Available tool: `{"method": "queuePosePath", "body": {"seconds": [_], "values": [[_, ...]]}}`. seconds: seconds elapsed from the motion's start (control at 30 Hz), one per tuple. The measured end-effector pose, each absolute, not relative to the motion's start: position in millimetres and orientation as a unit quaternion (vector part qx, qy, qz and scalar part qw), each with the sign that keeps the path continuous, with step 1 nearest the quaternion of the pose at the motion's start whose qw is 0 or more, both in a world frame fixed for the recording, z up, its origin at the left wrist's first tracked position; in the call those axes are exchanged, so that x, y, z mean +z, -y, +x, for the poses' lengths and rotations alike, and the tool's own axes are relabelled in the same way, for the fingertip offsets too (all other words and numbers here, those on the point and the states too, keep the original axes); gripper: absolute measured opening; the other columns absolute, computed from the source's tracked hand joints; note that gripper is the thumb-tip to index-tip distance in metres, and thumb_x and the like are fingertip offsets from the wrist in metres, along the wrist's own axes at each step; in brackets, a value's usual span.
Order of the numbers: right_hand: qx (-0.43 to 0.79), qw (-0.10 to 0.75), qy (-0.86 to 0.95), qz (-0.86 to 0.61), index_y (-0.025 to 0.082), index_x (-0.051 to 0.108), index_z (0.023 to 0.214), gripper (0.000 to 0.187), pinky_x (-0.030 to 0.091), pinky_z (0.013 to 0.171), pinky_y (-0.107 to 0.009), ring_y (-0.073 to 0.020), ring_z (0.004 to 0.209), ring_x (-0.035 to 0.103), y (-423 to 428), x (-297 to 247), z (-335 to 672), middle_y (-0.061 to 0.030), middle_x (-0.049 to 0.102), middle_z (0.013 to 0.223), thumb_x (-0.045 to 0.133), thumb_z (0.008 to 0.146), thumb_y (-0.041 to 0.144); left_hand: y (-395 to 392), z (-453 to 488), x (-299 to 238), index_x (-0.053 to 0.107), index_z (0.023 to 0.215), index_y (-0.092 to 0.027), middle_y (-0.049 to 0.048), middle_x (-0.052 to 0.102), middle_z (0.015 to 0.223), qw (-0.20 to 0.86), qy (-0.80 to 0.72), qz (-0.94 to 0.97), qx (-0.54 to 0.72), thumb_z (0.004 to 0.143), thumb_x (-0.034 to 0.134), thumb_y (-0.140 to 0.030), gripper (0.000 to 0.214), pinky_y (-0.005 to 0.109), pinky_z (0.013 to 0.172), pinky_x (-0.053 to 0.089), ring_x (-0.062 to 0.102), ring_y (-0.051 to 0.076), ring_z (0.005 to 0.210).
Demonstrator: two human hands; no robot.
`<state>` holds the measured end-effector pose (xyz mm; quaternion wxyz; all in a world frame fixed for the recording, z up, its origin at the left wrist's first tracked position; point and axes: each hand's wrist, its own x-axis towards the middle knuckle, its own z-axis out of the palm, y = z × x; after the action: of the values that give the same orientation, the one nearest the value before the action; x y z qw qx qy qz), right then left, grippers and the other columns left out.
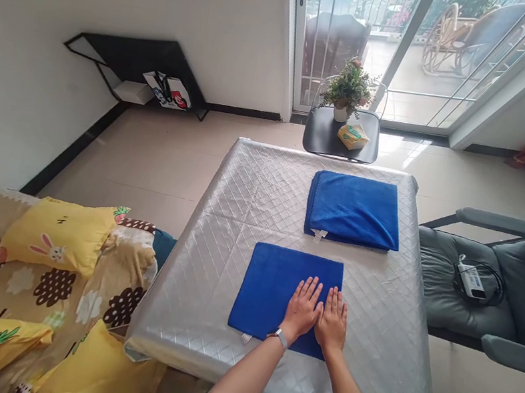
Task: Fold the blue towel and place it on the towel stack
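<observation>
Cloth [267, 285] — left hand [302, 308] on, right hand [332, 322] half-on.

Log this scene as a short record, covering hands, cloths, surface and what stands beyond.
Left hand: flat on near blue cloth; wristband worn
Right hand: beside the left, at that cloth's right edge
Far cloth: folded blue pile
Surface: silver-covered table
Beyond: black chair bearing potted plant, yellow packet

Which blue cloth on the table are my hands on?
The near blue cloth: your left hand lies on it, your right hand over its right edge. The far blue cloth, looking thicker, is untouched.
</observation>
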<state>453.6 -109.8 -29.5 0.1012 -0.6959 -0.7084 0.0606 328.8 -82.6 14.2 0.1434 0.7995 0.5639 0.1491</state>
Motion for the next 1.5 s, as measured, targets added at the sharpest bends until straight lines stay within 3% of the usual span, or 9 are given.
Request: {"method": "queuePosePath", "body": {"seconds": [0.17,0.33,0.47,0.67,0.83,1.03,1.13,1.33,1.5], "values": [[0.057,0.103,0.704,-0.7,0.008,0.012,0.161,0.063,0.015,0.124,-0.047,-0.0227,0.153,0.016,110.3,-27.3,452.9,-0.0129,0.023,0.164,0.022,0.103,0.033,84.9,296.8,5.5,0.022,0.159,-0.028,0.0032,0.024,0.165,0.139,-0.613,0.766,0.137,0.102,0.04,-0.039,0.061,0.049,0.124,0.026,0.023,0.022,0.152],[0.059,0.099,0.702,-0.703,0.008,0.016,0.16,0.062,0.013,0.125,-0.047,-0.0216,0.154,0.015,108.8,-25.8,451.9,-0.0118,0.021,0.165,0.019,0.104,0.035,99.8,220.0,4.2,0.019,0.16,-0.024,0.0091,0.021,0.165,0.092,-0.73,0.664,0.136,0.102,0.037,-0.036,0.062,0.055,0.124,0.022,0.02,0.026,0.153],[0.059,0.096,0.7,-0.705,0.007,0.02,0.159,0.062,0.012,0.125,-0.047,-0.0218,0.154,0.015,107.9,-28.1,451.8,-0.0122,0.021,0.165,0.018,0.104,0.035,111.2,183.7,-2.1,0.015,0.16,-0.022,0.0103,0.02,0.166,0.079,-0.746,0.647,0.134,0.103,0.033,-0.039,0.062,0.053,0.123,0.024,0.02,0.025,0.153],[0.068,0.092,0.699,-0.706,0.009,0.013,0.161,0.064,0.013,0.124,-0.049,-0.0239,0.153,0.017,107.3,-16.0,450.1,-0.013,0.021,0.165,0.018,0.103,0.036,114.9,177.6,-6.9,0.014,0.16,-0.021,0.0112,0.021,0.166,0.074,-0.741,0.653,0.136,0.104,0.03,-0.042,0.062,0.053,0.123,0.024,0.02,0.025,0.153],[0.048,0.113,0.709,-0.694,0.008,0.013,0.16,0.063,0.013,0.124,-0.047,-0.023,0.154,0.015,69.5,-2.1,448.4,-0.013,0.021,0.165,0.018,0.104,0.036,94.7,209.1,5.8,0.004,0.161,-0.019,0.0125,0.02,0.166,0.063,-0.73,0.657,0.176,0.104,0.03,-0.036,0.065,0.053,0.123,0.027,0.019,0.025,0.153],[0.052,0.091,0.716,-0.691,0.004,0.028,0.156,0.061,0.015,0.124,-0.045,-0.0226,0.153,0.017,25.9,-22.1,455.4,-0.0144,0.027,0.162,0.018,0.104,0.032,27.3,314.7,14.5,0.023,0.159,-0.02,0.0082,0.026,0.164,0.116,-0.59,0.779,0.176,0.103,0.035,-0.034,0.059,0.048,0.124,0.028,0.021,0.023,0.153],[0.054,0.092,0.721,-0.684,0.005,0.027,0.157,0.06,0.013,0.124,-0.044,-0.0209,0.154,0.013,25.8,-30.2,458.5,-0.0127,0.025,0.164,0.018,0.103,0.03,3.6,339.4,7.9,0.031,0.157,-0.02,0.0069,0.028,0.164,0.128,-0.58,0.785,0.175,0.102,0.037,-0.035,0.057,0.047,0.124,0.027,0.023,0.023,0.152],[0.078,0.096,0.709,-0.694,0.008,0.017,0.16,0.063,0.011,0.124,-0.045,-0.0206,0.154,0.015,29.1,-24.4,456.2,-0.0114,0.022,0.165,0.018,0.103,0.035,-5.3,270.0,-5.9,0.036,0.155,-0.021,0.0091,0.036,0.16,0.089,-0.687,0.702,0.168,0.103,0.033,-0.035,0.054,0.053,0.124,0.023,0.025,0.026,0.152],[0.136,0.138,0.668,-0.719,0.012,0.038,0.153,0.059,0.02,0.121,-0.042,-0.0237,0.148,0.029,16.8,-9.7,460.2,-0.0113,0.034,0.161,0.021,0.103,0.037,-16.5,183.8,-6.1,0.047,0.147,-0.015,0.0132,0.044,0.155,0.101,-0.747,0.636,0.168,0.104,0.026,-0.034,0.051,0.052,0.121,0.03,0.032,0.027,0.148]]}}
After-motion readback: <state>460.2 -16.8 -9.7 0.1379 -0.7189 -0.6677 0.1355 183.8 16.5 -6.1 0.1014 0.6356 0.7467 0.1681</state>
